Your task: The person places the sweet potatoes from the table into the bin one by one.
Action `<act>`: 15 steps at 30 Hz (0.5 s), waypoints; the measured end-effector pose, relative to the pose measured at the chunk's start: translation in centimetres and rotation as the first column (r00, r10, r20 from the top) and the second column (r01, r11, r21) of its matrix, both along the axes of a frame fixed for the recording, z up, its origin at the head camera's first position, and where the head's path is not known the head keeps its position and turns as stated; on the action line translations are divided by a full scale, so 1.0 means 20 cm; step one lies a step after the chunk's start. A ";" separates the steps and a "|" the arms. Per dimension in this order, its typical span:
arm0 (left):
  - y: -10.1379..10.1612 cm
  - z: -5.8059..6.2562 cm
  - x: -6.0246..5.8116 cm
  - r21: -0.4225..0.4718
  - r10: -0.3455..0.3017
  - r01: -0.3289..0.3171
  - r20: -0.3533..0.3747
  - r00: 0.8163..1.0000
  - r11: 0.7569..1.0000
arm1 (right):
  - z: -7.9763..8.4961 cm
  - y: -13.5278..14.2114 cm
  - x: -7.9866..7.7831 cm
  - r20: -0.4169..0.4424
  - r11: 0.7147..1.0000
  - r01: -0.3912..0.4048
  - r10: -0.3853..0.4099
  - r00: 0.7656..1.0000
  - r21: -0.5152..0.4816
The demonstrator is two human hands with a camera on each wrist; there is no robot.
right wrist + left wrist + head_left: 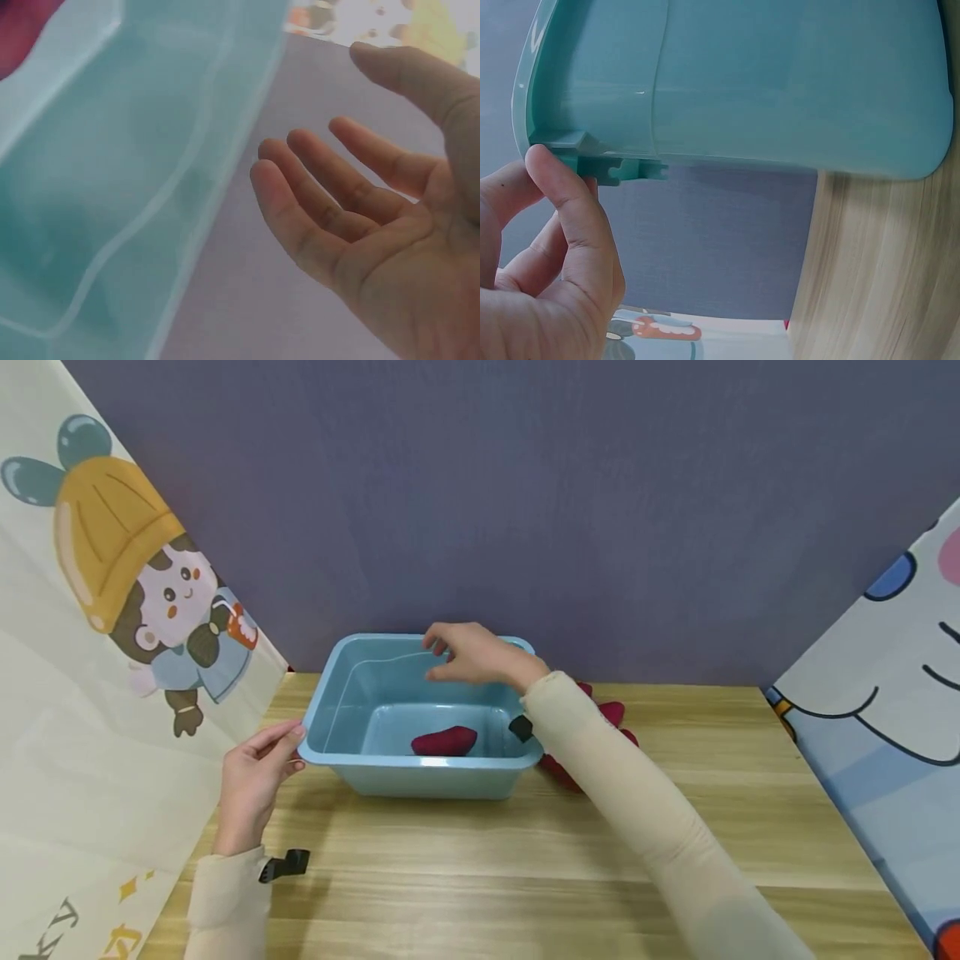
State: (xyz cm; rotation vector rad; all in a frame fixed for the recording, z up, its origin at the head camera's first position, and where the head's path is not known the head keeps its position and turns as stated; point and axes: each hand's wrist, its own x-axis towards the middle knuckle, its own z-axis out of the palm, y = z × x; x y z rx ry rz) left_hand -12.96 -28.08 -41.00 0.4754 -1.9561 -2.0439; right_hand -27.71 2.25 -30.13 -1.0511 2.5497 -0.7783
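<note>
A light blue plastic basin (427,781) stands on the wooden table. Inside it lies one dark red, elongated piece (445,742), shaped like a sweet potato. At the basin's left end my left hand (258,772) pinches the rim, with the thumb on its edge in the left wrist view. My right hand (480,653) hovers over the far side of the basin, fingers loosely bent and apart, holding nothing. More dark red pieces (612,713) lie to the right of the basin, partly hidden behind my right sleeve.
A dark grey-blue panel (570,527) rises behind the table (480,877). On the left hangs a white sheet with a cartoon figure (180,585); another printed sheet (885,718) borders the right. Black wrist straps (288,864) show at my sleeves.
</note>
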 end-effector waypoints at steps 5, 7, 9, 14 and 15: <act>0.00 0.01 0.00 -0.005 0.005 -0.005 0.013 1.000 1.000 | 0.04 0.17 0.08 -0.051 0.995 0.051 -0.056 0.997 -0.086; 0.00 0.01 0.00 -0.006 0.003 -0.003 0.011 1.000 1.000 | 0.02 0.26 0.12 -0.077 0.989 0.078 -0.089 0.993 -0.129; 0.00 0.01 0.00 -0.002 -0.002 0.002 0.006 1.000 1.000 | -0.01 0.35 0.17 -0.119 0.979 0.104 -0.127 0.985 -0.177; 0.00 0.01 0.00 0.015 -0.008 0.008 0.007 1.000 1.000 | -0.11 0.56 0.31 -0.241 0.944 0.179 -0.249 0.938 -0.277; 0.00 0.01 0.00 0.017 -0.004 0.004 0.012 1.000 1.000 | -0.14 0.60 0.33 -0.261 0.935 0.193 -0.275 0.925 -0.299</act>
